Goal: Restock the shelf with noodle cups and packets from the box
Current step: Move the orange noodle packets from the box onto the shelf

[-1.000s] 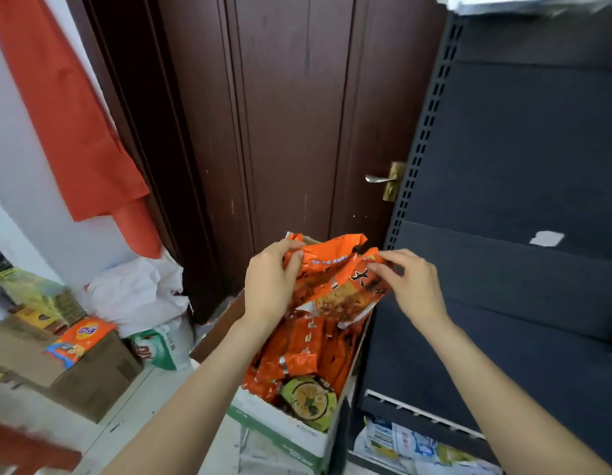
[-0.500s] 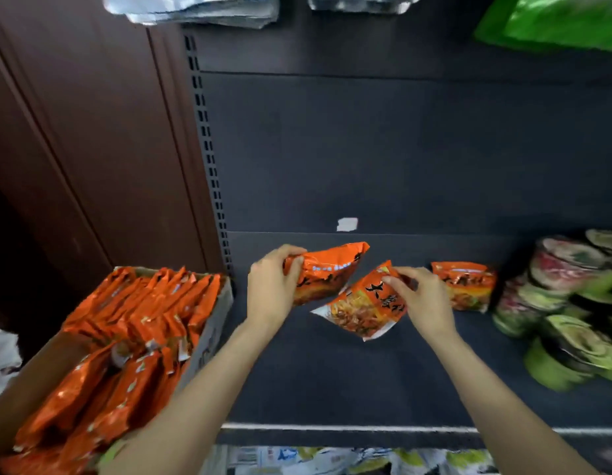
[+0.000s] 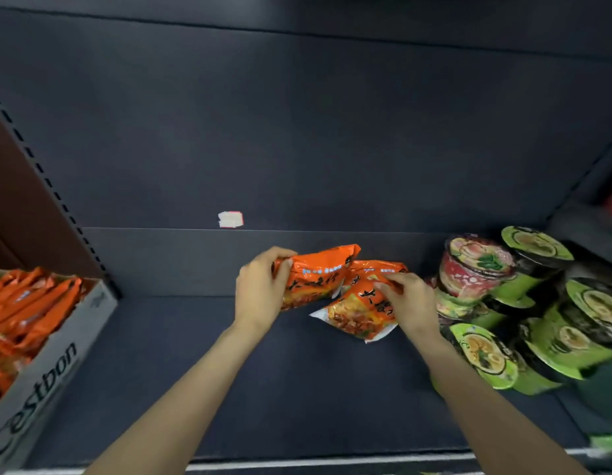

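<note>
Both hands work over the dark shelf [image 3: 297, 389], each with a noodle packet in its grasp. Left hand [image 3: 260, 293] curls its fingers and thumb round the left end of an orange packet [image 3: 315, 279], which stands tilted with its top edge toward the back panel [image 3: 297, 132]. Right hand [image 3: 412, 305] pinches the upper edge of a second orange packet [image 3: 357, 311], whose printed face is turned up and whose white lower corners lie on or just above the shelf; which of the two cannot be told. The two packets overlap near the middle. A third orange packet [image 3: 380, 269] lies behind them, partly covered by the right hand's fingers.

Just to the right of the right hand stands a cluster of noodle cups [image 3: 537, 303], stacked and leaning, most with green sides and lids, one with a red side [image 3: 476, 269]. They touch one another and fill the right end of the shelf.

At the left edge sits the cardboard box [image 3: 47, 368], grey-sided with the word "Cestbon" printed on it, packed with more orange packets [image 3: 27, 303] on edge. A small white label [image 3: 231, 220] sticks to the back panel above the hands. A perforated upright [image 3: 44, 180] runs up the left side of the shelving.
</note>
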Motion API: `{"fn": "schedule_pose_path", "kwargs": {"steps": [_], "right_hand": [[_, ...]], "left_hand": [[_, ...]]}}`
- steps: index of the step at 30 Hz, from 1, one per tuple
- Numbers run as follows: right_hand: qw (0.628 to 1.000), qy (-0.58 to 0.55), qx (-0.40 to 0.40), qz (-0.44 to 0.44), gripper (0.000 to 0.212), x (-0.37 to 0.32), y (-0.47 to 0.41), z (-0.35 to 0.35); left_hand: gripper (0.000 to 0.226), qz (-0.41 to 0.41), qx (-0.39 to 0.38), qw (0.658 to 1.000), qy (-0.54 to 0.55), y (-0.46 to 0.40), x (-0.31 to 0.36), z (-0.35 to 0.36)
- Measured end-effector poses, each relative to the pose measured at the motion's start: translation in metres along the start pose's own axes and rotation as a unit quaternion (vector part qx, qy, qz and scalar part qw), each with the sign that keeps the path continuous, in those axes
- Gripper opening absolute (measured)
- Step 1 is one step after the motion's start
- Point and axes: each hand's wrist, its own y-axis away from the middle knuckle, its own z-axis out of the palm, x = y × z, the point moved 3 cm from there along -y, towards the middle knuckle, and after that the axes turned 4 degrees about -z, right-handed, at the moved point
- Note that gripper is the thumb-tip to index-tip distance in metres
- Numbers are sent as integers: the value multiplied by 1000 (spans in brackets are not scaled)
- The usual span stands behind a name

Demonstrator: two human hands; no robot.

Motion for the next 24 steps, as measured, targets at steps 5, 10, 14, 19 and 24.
{"fn": "schedule_pose_path", "kwargs": {"steps": [5, 10, 14, 19, 24], "right_hand": [[999, 25, -8, 35, 34, 24, -23, 12], [998, 57, -3, 34, 32, 31, -39, 20], [995, 90, -21, 31, 35, 33, -46, 27], [986, 150, -59, 28, 37, 34, -47, 36], [988, 134, -69, 41, 48, 28, -46, 33]], "left_hand": [[17, -13, -2, 1000, -13, -8, 5, 14], [17, -15, -1, 1000, -6, -11, 6, 22], [17, -16, 0, 1000, -8, -12, 5, 23], [16, -19, 36, 999, 6, -15, 2, 14], [15, -17, 9, 1000, 19, -16, 1, 14]]}}
